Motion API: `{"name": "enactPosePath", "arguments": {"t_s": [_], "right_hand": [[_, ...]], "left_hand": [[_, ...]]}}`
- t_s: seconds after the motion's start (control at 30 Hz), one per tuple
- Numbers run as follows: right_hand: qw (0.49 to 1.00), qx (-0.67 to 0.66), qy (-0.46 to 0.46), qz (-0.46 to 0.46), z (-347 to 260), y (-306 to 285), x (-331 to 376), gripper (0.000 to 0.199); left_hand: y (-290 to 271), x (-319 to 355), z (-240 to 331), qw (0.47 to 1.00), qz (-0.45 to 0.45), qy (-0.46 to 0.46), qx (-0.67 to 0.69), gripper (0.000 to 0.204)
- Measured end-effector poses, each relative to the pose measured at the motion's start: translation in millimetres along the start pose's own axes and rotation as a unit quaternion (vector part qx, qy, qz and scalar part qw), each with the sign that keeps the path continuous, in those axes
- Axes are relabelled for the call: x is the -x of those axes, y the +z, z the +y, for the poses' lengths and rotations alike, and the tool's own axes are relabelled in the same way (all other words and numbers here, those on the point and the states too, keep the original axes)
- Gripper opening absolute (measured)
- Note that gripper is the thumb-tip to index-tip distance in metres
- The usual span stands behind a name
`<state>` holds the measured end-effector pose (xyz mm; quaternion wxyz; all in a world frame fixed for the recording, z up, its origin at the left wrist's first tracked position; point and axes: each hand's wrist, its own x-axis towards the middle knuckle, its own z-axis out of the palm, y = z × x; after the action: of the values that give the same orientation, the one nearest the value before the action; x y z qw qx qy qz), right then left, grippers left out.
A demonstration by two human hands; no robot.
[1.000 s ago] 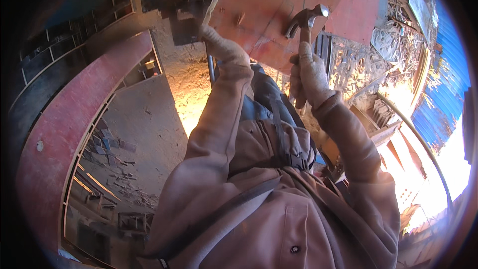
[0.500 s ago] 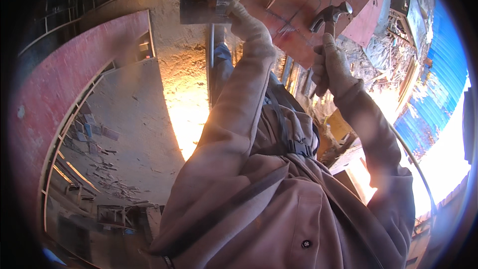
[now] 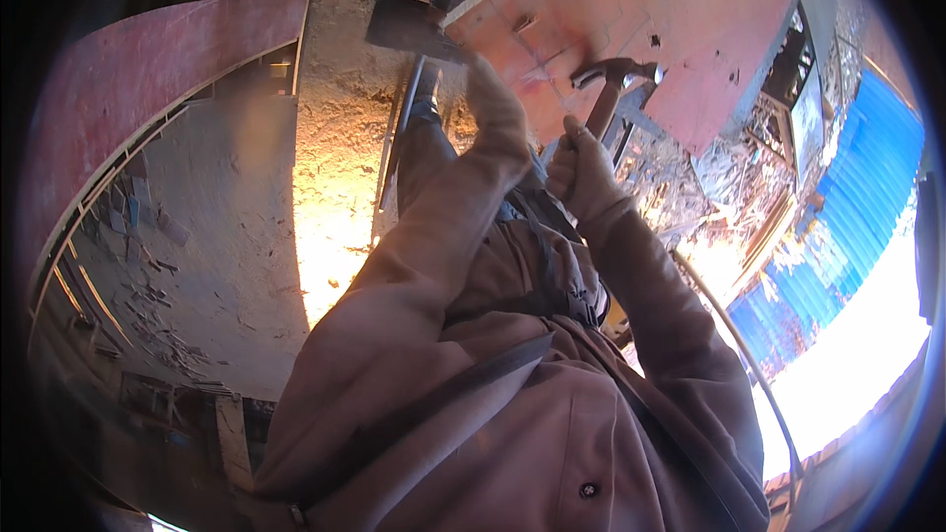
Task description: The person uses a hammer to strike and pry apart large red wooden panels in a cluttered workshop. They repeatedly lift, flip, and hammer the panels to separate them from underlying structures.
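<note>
Since the earlier frames the hammer (image 3: 613,89) has dropped lower against the board (image 3: 631,30), and the left hand (image 3: 490,99) has slid down from the board's upper edge toward its lower left part. Now the hammer's metal head sits just over the reddish board's face, near the middle of it, with the handle running down and left into the right hand (image 3: 581,172). That gloved hand is closed tight around the lower handle, thumb up along it. Gloved too, the left hand reaches up to the board just left of the hammer; its fingers are blurred, so I cannot tell whether they pinch anything or only press on the surface. Pale edging shows along the board's left side, and small dark holes and marks dot its face. Both sleeves (image 3: 434,266) of a brown jacket fill the lower middle of the view, with dark straps across the chest. Below the board lies sunlit sandy ground (image 3: 335,167). A second red panel (image 3: 128,89) curves along the left, with scrap wood beneath it. Rubble (image 3: 719,187) and a blue corrugated sheet (image 3: 847,207) lie to the right.
</note>
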<state>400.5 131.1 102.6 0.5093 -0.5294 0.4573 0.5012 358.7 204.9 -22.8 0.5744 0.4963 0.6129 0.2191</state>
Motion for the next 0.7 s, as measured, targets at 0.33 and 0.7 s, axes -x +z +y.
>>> {"name": "enactPosePath", "arguments": {"t_s": [0.33, 0.7], "right_hand": [[0.996, -0.023, 0.074, -0.048, -18.2, 1.7, 10.5, 0.036], [0.989, 0.001, 0.073, -0.126, -93.7, -36.9, 16.9, 0.036]], "left_hand": [[34.8, 17.7, 8.6, 0.989, 0.132, -0.060, -0.011, 0.086], [121.6, 16.8, -32.1, 0.988, 0.146, -0.041, -0.019, 0.082]]}}
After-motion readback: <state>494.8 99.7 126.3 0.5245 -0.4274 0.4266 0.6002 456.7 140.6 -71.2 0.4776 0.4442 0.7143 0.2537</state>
